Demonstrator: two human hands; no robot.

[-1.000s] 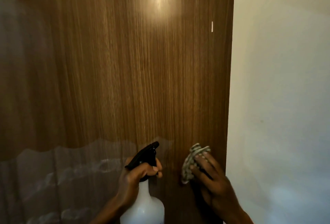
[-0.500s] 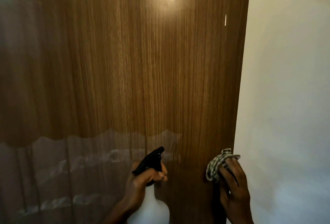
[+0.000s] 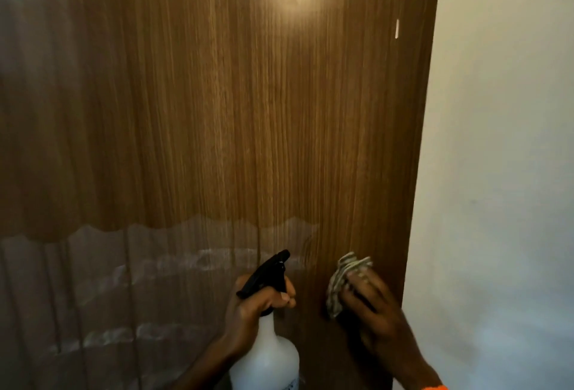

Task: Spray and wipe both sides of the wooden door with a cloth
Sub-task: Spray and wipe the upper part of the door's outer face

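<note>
Wiping the wooden door (image 3: 248, 110), we press the cloth (image 3: 344, 281) under our right hand (image 3: 375, 312); left hand (image 3: 254, 305) grips the spray bottle (image 3: 267, 358). Next, probably wiping upward.

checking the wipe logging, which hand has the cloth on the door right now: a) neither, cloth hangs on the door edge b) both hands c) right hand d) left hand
c: the right hand presses the checked cloth against the wooden door near its right edge, while the left hand grips the spray bottle by its black trigger head.
</note>
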